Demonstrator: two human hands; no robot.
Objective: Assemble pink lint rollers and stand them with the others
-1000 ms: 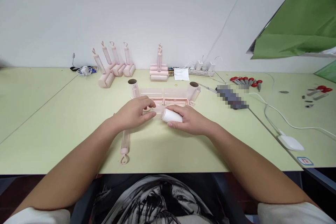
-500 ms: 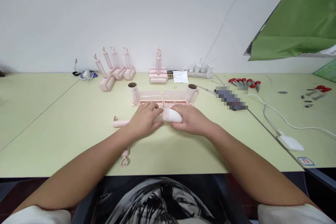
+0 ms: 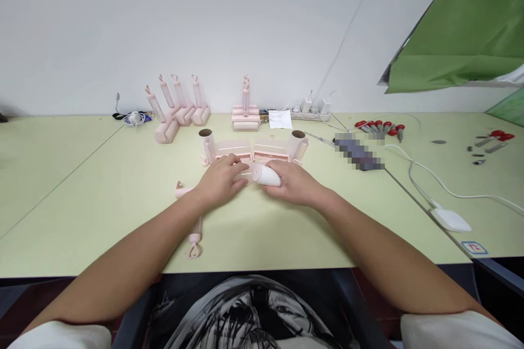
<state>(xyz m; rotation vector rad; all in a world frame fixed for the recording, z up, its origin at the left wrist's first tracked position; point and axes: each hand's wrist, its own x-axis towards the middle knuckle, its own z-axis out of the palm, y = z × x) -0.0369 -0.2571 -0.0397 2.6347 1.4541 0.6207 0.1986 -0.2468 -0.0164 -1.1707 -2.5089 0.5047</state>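
White roll (image 3: 267,175) lies on its side on the table (image 3: 82,174), just in front of the two clear pink trays (image 3: 250,150). Right hand (image 3: 295,184) is wrapped round it to steady it. Left hand (image 3: 221,180) closes on a pink handle (image 3: 182,191) lined up with the roll's near end. Spare handle (image 3: 195,234) nearer the table edge.

Probably a small assembly workshop; rows of pink lint rollers (image 3: 177,108), red-handled screwdrivers (image 3: 380,127) on a long workbench (image 3: 82,185).
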